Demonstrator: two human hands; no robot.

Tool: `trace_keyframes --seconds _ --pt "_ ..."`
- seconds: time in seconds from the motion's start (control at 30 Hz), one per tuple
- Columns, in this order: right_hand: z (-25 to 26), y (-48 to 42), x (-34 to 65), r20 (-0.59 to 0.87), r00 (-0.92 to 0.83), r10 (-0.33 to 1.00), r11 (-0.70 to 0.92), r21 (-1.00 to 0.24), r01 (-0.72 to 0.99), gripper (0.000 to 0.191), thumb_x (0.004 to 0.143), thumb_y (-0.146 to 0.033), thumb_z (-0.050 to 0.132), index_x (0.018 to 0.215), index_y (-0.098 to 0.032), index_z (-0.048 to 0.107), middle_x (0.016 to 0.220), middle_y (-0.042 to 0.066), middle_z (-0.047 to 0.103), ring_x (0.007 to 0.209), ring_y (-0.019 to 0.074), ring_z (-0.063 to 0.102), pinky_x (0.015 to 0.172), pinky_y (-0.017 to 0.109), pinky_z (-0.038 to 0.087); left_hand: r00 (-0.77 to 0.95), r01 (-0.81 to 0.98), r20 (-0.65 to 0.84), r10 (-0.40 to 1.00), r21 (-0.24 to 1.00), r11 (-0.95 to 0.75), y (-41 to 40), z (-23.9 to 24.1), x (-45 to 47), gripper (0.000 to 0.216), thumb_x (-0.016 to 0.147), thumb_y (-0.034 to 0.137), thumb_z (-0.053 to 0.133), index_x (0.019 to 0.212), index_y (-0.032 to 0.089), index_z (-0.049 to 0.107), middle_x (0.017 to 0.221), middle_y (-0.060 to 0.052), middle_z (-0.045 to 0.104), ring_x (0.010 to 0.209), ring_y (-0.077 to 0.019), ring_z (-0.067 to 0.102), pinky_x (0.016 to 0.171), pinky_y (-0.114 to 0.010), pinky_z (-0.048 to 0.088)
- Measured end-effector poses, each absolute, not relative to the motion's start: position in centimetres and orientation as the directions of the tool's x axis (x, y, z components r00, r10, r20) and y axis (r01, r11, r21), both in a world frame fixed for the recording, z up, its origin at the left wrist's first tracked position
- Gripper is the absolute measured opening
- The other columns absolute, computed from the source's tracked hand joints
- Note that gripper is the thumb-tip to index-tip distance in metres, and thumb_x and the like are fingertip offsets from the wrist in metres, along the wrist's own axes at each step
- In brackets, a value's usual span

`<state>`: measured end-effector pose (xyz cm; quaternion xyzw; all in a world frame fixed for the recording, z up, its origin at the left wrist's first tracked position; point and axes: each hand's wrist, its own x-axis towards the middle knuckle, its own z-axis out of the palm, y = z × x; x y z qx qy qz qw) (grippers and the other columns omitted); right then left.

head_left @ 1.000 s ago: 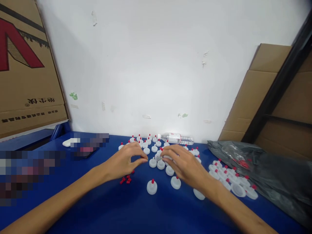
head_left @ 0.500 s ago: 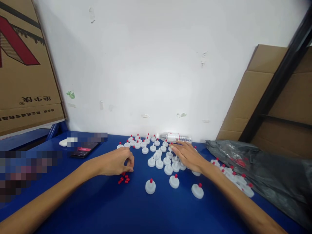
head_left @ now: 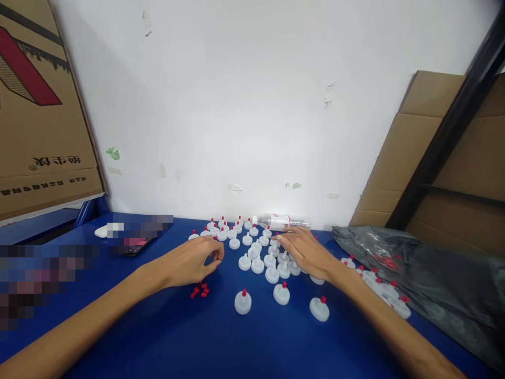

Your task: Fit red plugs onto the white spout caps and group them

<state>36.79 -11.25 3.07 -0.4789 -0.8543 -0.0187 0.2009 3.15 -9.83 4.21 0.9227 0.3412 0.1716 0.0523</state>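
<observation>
My left hand (head_left: 196,260) hovers just above the blue table, thumb and fingertips pinched together; whatever sits between them, if anything, is too small to make out. Below it lie several loose red caps (head_left: 204,291). My right hand (head_left: 302,247) reaches over the right side of a group of white round lids with nozzles (head_left: 272,274), its fingers stretched out and partly covering them. Its thumb is close to a lid with a red cap (head_left: 277,236); I cannot tell whether it touches. Several lids in the middle have bare nozzles, while those at the back wear red caps.
Nearer me stand three red-capped lids (head_left: 243,302). A clear plastic bottle (head_left: 280,221) lies along the wall. More capped lids (head_left: 374,284) rest by a dark grey plastic sheet (head_left: 442,284) at right. A phone (head_left: 138,246) and a white object (head_left: 103,231) are at left.
My left hand has risen slightly and moved right, away from the loose red caps, fingers still pinched. My right hand has stayed nearly in place.
</observation>
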Motion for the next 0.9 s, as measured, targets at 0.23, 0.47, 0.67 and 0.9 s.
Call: trace_keyframes --seconds 0.23,0.47,0.67,0.9 --pt "1.7 -10.6 37.2 0.322 -0.454 0.831 0.518 -0.148 0.843 0.056 0.108 -0.05 0.023 0.129 -0.021 0.067 0.138 0.008 0.065 0.138 0.0341 0.048 0.115 0.065 0.027 0.756 0.549 0.319 0.571 0.165 -0.819 -9.5 3.6 3.5 0.022 0.098 0.023 0.051 0.106 0.022 0.072 0.099 -0.006 0.07 0.092 -0.0206 0.065 0.083 -0.029 0.048" --pt "2.0 -10.9 37.2 0.333 -0.472 0.816 0.532 -0.117 0.839 0.057 0.109 -0.048 0.021 0.126 -0.021 0.069 0.123 0.008 0.073 0.135 0.0336 0.052 0.113 0.064 0.03 0.764 0.556 0.294 0.575 0.152 -0.817 -9.1 3.1 3.6 0.016 0.101 0.026 0.052 0.099 0.021 0.066 0.094 -0.005 0.065 0.089 -0.0203 0.06 0.079 -0.031 0.045" --pt "3.4 -11.4 37.0 0.427 -0.492 0.759 0.572 -0.075 0.817 0.051 0.11 -0.042 0.024 0.118 -0.022 0.069 0.117 0.008 0.074 0.117 0.0281 0.064 0.11 0.056 0.037 0.762 0.506 0.395 0.513 0.132 -0.852 -9.2 3.0 3.7 0.017 0.101 0.022 0.05 0.102 0.02 0.067 0.096 -0.005 0.069 0.091 -0.0201 0.062 0.081 -0.03 0.046" --pt "2.7 -11.8 36.3 0.363 -0.581 0.728 0.641 -0.063 0.765 0.049 0.109 -0.042 0.028 0.115 -0.022 0.073 0.114 0.007 0.076 0.121 0.0286 0.062 0.107 0.052 0.041 0.773 0.48 0.437 0.459 0.069 -0.874 -9.1 3.0 4.0 0.018 0.104 0.025 0.051 0.105 0.019 0.068 0.096 -0.005 0.072 0.09 -0.0204 0.065 0.082 -0.032 0.046"
